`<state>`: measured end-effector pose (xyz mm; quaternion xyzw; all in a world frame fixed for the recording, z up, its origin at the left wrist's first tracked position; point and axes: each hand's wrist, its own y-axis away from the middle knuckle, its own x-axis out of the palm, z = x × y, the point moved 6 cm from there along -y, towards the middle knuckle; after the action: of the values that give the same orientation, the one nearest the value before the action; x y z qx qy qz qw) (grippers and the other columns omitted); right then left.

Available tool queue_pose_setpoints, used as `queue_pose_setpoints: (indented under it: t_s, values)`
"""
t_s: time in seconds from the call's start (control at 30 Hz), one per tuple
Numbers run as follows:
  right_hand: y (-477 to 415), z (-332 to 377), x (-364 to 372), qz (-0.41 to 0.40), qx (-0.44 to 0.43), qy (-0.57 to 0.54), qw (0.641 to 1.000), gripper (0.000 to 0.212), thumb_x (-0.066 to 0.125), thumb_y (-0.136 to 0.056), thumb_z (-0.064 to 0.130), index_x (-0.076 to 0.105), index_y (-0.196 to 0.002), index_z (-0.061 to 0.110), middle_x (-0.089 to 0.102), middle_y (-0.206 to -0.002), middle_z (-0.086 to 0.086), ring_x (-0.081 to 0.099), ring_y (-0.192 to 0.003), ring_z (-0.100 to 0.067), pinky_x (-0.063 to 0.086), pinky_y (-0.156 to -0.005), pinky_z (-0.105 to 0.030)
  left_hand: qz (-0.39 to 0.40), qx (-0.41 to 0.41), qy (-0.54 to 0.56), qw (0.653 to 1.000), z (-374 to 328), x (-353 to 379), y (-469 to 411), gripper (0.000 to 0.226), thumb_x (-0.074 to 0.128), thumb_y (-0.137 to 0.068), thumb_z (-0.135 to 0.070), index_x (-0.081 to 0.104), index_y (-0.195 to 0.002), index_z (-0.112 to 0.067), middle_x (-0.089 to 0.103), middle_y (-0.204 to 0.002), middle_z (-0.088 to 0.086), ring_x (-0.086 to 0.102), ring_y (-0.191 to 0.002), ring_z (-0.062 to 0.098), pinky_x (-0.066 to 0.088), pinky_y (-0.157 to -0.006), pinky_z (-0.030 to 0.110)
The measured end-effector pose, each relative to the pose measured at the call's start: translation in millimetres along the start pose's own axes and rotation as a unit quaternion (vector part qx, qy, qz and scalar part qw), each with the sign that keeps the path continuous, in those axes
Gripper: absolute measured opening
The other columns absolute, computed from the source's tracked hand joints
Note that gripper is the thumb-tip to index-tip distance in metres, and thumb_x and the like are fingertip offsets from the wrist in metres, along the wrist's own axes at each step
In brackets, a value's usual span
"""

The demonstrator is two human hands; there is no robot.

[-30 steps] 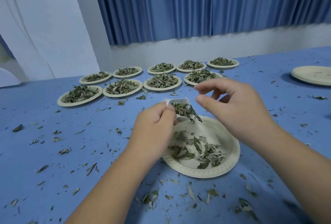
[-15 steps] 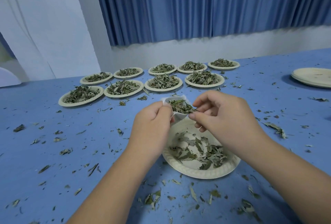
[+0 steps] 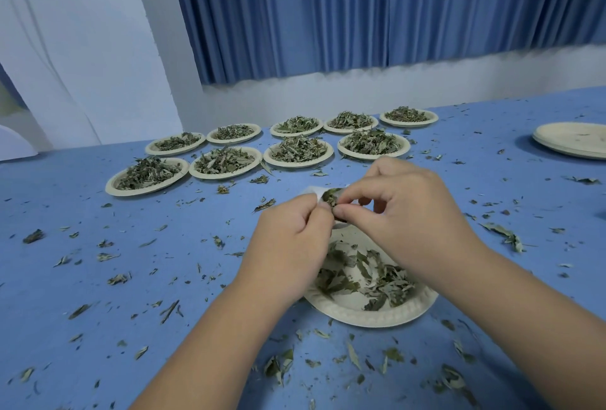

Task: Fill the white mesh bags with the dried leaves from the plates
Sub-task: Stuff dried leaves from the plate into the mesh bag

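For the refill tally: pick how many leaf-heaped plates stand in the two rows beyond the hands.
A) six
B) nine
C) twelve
B: the far row holds five plates heaped with dried leaves and the near row holds four.

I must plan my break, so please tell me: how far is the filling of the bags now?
Done: empty plates are stacked at the right, probably emptied ones. In hand: the left hand holds a white mesh bag while the right hand pinches leaves into it; the near plate is only partly emptied. Left: nine full plates behind.
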<state>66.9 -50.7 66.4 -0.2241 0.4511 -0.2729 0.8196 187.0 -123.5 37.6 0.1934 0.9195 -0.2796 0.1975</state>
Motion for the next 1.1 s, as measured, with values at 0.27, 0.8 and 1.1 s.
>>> queue_pose_setpoints:
  t_s: [0.27,0.8,1.1]
  values:
    - [-2,-11,5,0.062,0.082,-0.165,0.981,0.016,0.078,-0.077,0.018,0.076,-0.077,0.035,0.071,-0.072,0.018,0.062,-0.065,0.005,0.046,-0.062,-0.008,-0.01,-0.02,0.018,1.0,1,-2,-1,0.038,0.047,-0.09,-0.023,0.038,-0.054,-0.017,0.039,-0.052,-0.007,0.033,-0.049,0.008,0.029,-0.048,0.024]
    - [-28,-16,57,0.285,0.243,-0.365,0.852,0.015,0.071,-0.083,0.012,0.06,-0.093,0.011,0.066,-0.077,-0.008,0.064,-0.058,-0.018,0.049,-0.045,-0.02,-0.026,-0.068,0.09,0.993,10,-13,-8,0.022,0.042,-0.068,-0.029,0.031,-0.051,-0.021,0.027,-0.051,-0.009,0.027,-0.052,0.011,0.027,-0.053,0.029]
    - [-45,-2,68,0.205,0.169,-0.078,0.961,0.02,0.053,-0.08,-0.002,0.054,-0.068,0.014,0.056,-0.05,-0.006,0.052,-0.042,-0.02,0.04,-0.045,-0.027,-0.033,0.002,-0.006,0.999,7,-14,-9,0.025,0.037,-0.072,-0.032,0.03,-0.052,-0.019,0.028,-0.043,-0.008,0.024,-0.045,0.01,0.017,-0.045,0.025]
